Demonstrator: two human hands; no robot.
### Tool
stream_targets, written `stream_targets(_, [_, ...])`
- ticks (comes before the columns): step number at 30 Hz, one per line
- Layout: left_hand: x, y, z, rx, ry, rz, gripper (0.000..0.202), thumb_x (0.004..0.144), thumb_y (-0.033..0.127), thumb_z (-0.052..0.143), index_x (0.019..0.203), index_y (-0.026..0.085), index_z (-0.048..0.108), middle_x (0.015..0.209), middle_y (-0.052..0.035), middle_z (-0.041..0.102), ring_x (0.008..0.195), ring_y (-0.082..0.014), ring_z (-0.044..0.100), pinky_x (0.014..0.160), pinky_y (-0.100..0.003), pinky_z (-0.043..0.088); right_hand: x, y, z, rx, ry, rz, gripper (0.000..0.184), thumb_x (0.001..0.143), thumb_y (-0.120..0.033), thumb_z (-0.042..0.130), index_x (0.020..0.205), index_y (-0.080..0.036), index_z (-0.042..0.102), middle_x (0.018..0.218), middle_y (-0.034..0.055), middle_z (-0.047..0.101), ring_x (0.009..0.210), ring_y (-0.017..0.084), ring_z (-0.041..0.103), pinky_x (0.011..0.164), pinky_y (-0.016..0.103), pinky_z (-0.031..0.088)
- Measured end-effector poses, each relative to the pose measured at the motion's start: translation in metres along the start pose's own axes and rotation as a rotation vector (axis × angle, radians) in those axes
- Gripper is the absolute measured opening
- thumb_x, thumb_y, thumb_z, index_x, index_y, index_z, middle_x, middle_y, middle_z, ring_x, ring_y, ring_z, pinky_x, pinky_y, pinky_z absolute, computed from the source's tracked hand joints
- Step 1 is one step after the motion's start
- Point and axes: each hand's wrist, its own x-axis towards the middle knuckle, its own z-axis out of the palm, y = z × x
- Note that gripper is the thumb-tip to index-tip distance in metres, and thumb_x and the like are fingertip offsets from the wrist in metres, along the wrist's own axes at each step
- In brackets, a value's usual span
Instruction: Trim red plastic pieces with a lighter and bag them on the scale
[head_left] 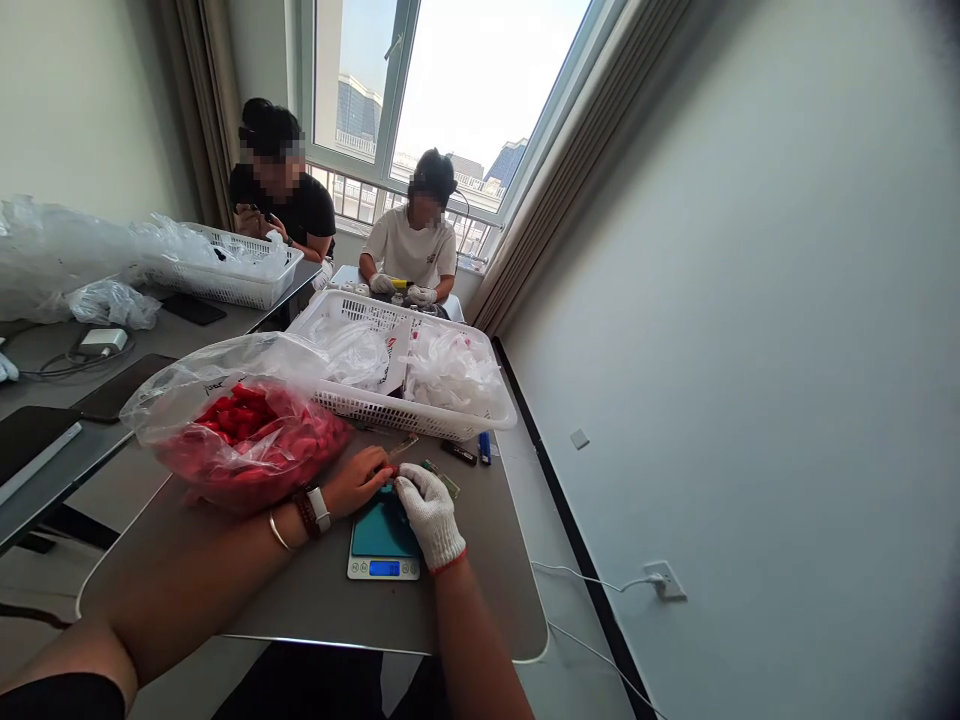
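My left hand [358, 482] is bare, with a watch and bracelets at the wrist. Its fingers pinch a small red piece just above a digital scale [384, 545] with a teal plate and a lit blue display. My right hand [430, 512] wears a white knit glove and meets the left at that same small piece, fingers curled round it. A clear plastic bag full of red parts [240, 425] lies by my left forearm on the grey table [315, 600].
A white basket [405, 412] holding clear bags stands behind the scale, with a blue lighter [484, 447] beside it. Two people sit working at the far table by the window. Another basket [225, 285], phones and a charger lie on the left desk. A wall socket [664, 580] with cable is on the right.
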Motion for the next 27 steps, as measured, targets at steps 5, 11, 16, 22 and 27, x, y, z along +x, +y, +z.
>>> stream_targets(5, [-0.001, -0.002, 0.002, 0.028, 0.146, 0.038, 0.016, 0.093, 0.029, 0.049, 0.095, 0.018, 0.06, 0.099, -0.0091, 0.062, 0.095, -0.0229, 0.056, 0.088, -0.039, 0.047, 0.001, -0.002, -0.002, 0.06, -0.001, 0.023, 0.026, 0.085, -0.033, 0.055, 0.099, -0.019, 0.072, 0.101, 0.0058, 0.07, 0.091, 0.02, 0.064, 0.082, 0.03, 0.053])
stream_targets(11, [-0.002, -0.004, 0.003, 0.05, 0.191, 0.045, 0.016, 0.092, 0.031, 0.053, 0.096, 0.019, 0.063, 0.1, -0.0083, 0.064, 0.095, -0.0232, 0.056, 0.088, -0.039, 0.046, 0.002, -0.008, -0.002, 0.124, -0.055, 0.042, 0.027, 0.088, -0.034, 0.051, 0.099, -0.019, 0.072, 0.094, 0.0044, 0.071, 0.084, 0.019, 0.064, 0.079, 0.03, 0.053])
stream_targets(16, [0.001, -0.001, -0.001, 0.028, 0.077, 0.033, 0.037, 0.099, 0.033, 0.035, 0.074, 0.019, 0.058, 0.072, -0.0037, 0.059, 0.076, -0.0199, 0.053, 0.074, -0.034, 0.045, 0.002, -0.01, -0.002, -0.123, -0.034, -0.143, 0.02, 0.087, -0.03, 0.057, 0.095, -0.022, 0.073, 0.092, 0.0057, 0.07, 0.087, 0.02, 0.062, 0.087, 0.034, 0.049])
stream_targets(22, [0.0, -0.003, 0.003, 0.048, 0.147, 0.014, 0.021, 0.094, 0.033, 0.046, 0.088, 0.019, 0.059, 0.091, -0.0074, 0.062, 0.089, -0.0227, 0.053, 0.083, -0.038, 0.045, 0.003, -0.01, -0.001, -0.101, -0.005, -0.136, 0.024, 0.087, -0.029, 0.055, 0.102, -0.022, 0.073, 0.099, 0.0071, 0.07, 0.09, 0.021, 0.063, 0.087, 0.035, 0.05])
stream_targets(27, [-0.003, -0.004, 0.006, 0.07, 0.174, 0.024, 0.009, 0.089, 0.027, 0.057, 0.092, 0.02, 0.061, 0.1, -0.0079, 0.063, 0.098, -0.0247, 0.053, 0.089, -0.042, 0.045, 0.003, -0.008, -0.003, 0.095, -0.101, 0.037, 0.027, 0.089, -0.035, 0.051, 0.091, -0.018, 0.073, 0.081, 0.0034, 0.07, 0.075, 0.017, 0.062, 0.073, 0.029, 0.052])
